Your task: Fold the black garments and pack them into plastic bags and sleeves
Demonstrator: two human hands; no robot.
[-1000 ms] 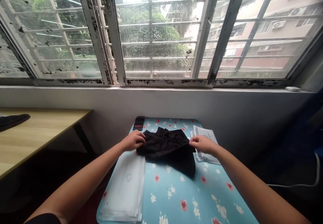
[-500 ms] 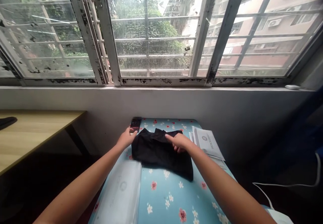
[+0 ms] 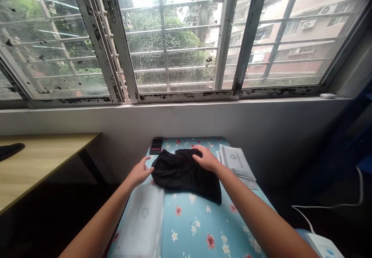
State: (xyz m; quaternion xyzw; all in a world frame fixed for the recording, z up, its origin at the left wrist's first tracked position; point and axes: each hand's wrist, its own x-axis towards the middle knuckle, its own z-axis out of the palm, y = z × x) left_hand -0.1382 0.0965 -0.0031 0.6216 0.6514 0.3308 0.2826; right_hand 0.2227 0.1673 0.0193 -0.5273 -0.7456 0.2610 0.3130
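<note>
A folded black garment (image 3: 186, 174) lies across the blue floral tabletop (image 3: 200, 227); its exact kind does not show. At its left edge is my left hand (image 3: 141, 171), thumb and fingers apart, the thumb tip touching or very near the cloth. My right hand (image 3: 205, 158) rests over the garment's upper right part with the fingers spread, the fingertips by its far edge. Neither hand visibly grips the fabric. Just beyond the garment's far left corner sits a small dark phone-like object (image 3: 156, 146), its upper part blurred.
Clear plastic bags (image 3: 139, 219) lie at the front left of the table. White printed packages (image 3: 238, 161) are stacked at the right edge. A wooden desk (image 3: 52, 153) stands on the left. Behind are a wall and barred window. A white device (image 3: 324, 246) with a cable is at lower right.
My left hand has loosened from the garment's upper left corner and moved down and left. My right hand has opened and shifted toward the far edge. The cloth's left side has slumped and rounded.
</note>
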